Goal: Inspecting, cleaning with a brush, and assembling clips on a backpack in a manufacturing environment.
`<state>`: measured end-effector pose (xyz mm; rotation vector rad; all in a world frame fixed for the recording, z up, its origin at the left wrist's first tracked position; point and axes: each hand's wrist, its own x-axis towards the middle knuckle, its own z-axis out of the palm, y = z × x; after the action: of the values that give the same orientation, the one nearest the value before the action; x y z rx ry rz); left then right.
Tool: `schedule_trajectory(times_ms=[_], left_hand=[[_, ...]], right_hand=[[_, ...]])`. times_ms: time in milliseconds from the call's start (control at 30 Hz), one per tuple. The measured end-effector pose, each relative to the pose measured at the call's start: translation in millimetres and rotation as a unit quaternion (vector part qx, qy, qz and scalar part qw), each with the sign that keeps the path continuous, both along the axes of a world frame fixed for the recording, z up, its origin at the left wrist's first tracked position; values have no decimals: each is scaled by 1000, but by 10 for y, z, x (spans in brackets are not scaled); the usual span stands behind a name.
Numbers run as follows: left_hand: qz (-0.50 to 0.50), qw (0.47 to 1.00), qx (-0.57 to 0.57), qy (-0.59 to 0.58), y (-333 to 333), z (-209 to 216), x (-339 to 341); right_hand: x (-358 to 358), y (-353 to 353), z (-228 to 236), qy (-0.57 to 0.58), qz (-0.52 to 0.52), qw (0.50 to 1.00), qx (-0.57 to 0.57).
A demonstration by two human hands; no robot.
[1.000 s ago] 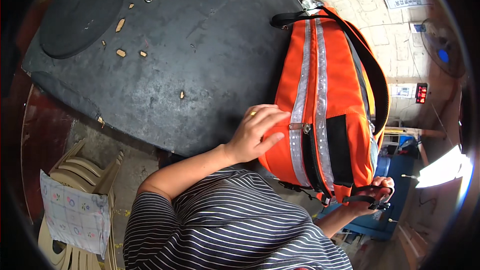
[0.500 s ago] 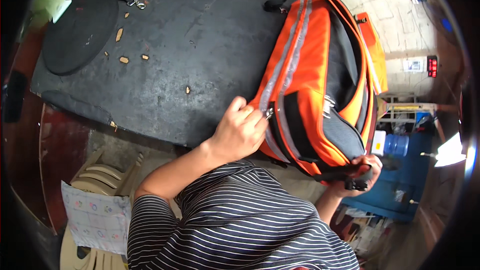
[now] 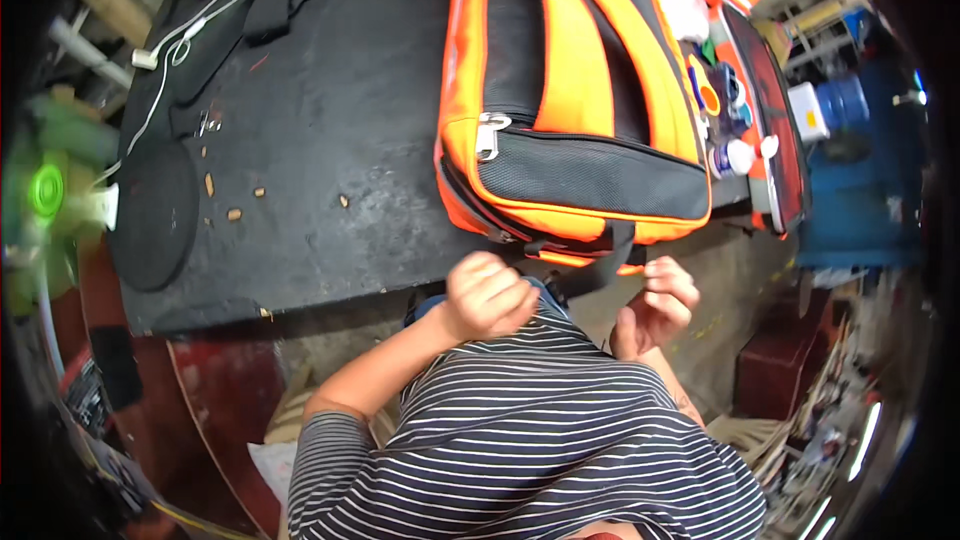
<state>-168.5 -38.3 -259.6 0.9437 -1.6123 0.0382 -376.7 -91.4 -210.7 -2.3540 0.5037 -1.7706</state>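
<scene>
Backpack (image 3: 580, 90), contents hidden; left hand (image 3: 490, 296) curled, grip unclear; right hand (image 3: 657, 308) loosely cupped

On the black table (image 3: 300, 120), toward one o'clock, an orange and black backpack (image 3: 575, 90), with a black strap (image 3: 617, 248) at its six o'clock end. At six, just short of the backpack, the left hand (image 3: 490, 295), knuckles up, fingers curled. At four, near the strap, the right hand (image 3: 655, 310), half curled. Toward nine, a round black mat (image 3: 155, 220) and small tan scraps (image 3: 235, 214); at ten, a white cable (image 3: 146, 60).
</scene>
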Motion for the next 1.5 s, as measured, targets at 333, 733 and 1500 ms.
schedule_trajectory(times_ms=[333, 733, 1500], left_hand=[[14, 971, -32, -235, -746, 988, 347], [81, 987, -79, -110, -1423, 2143, -45], [75, 991, 102, -42, -2039, 3158, -5]], right_hand=[[480, 120, -694, 151, 30, 760, 632], [782, -198, 107, 73, -288, 946, 127], [401, -918, 1490, -7, -258, 963, -73]])
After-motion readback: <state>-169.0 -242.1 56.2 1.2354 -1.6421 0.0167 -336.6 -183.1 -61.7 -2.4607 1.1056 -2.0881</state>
